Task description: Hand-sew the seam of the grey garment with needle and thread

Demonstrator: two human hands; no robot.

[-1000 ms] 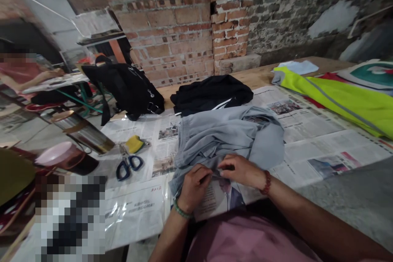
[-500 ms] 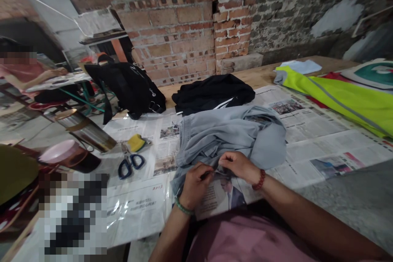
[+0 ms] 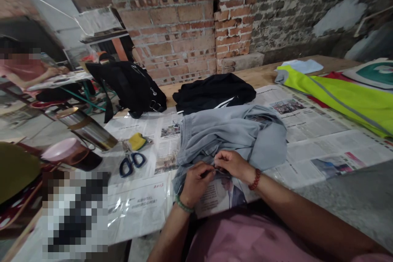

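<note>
A crumpled grey garment lies on the newspaper-covered table in front of me. At its near edge my left hand, with a green bead bracelet on the wrist, pinches a bit of the grey cloth. Close beside it my right hand, wearing a red bead bracelet, has thumb and forefinger pressed together at the same edge. Anything thin or small between the right fingertips is too fine to make out. To the left lie scissors with dark blue handles and a yellow object touching their blades.
Behind the grey garment sit a folded black garment and a black backpack. A steel flask and a pink-lidded cup stand left. A neon yellow vest and an iron are right. Another person sits far left.
My right hand has shifted slightly left, closer to my left fingertips. The left hand keeps its pinch, and the grey garment lies almost as before.
</note>
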